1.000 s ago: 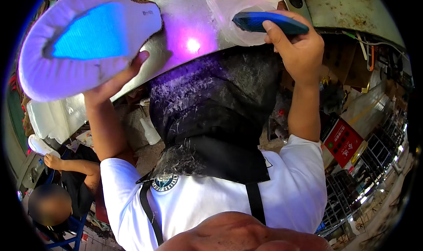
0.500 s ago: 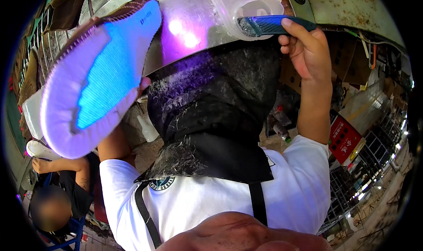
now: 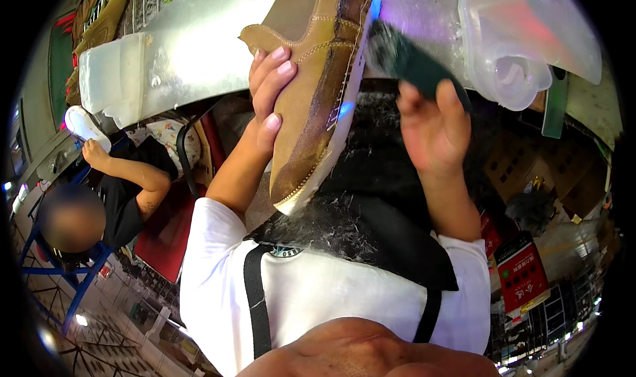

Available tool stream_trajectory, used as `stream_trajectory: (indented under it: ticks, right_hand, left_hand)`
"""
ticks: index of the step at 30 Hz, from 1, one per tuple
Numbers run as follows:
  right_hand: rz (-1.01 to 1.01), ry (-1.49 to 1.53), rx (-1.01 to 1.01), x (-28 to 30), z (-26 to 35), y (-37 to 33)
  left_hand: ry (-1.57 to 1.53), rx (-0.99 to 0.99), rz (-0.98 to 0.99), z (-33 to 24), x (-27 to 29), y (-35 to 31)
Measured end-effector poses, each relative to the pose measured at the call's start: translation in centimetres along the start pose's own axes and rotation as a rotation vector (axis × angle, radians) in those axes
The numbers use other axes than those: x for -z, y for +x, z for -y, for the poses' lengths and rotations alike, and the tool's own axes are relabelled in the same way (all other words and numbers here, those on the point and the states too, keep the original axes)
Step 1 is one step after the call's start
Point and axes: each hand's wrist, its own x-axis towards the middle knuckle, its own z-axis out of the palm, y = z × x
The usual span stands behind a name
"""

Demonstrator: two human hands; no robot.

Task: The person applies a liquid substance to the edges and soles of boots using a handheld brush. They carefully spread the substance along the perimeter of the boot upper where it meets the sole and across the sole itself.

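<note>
By bench: tan shoe, dark-smudged border; left hand gripping it, right hand gripping brush.

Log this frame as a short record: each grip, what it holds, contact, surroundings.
left grip: around the shoe's upper
shoe: brown, toe toward the wearer, sole side facing right
right grip: on the brush handle
brush: dark green, blurred, bristle end by the sole edge
contact: brush on shoe, cannot tell through the blur
bench: bare metal, beyond the hands
tub: translucent, right of the brush
apron: black, pale fibres on it
co-worker's hand: at left, holding a white sole
</note>
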Motion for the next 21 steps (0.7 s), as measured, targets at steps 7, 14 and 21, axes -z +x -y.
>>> stream_trajectory:
  ticks: [7,14,21]
  right_hand:
    - [0.221,-0.815,0.307,0.1,-0.9,-1.6]
    - [0.753,-0.937,0.086,-2.9,5.2,-2.9]
    - [0.351,-1.216,0.458,-0.3,4.5,3.6]
  left_hand:
    - [0.060,-0.011,-0.139,-1.2,-2.2,-2.0]
    - [0.027,-0.124,-0.216,-0.1,-2.8,-3.0]
    - [0.020,-0.096,-0.209,0.1,-3.1,-3.2]
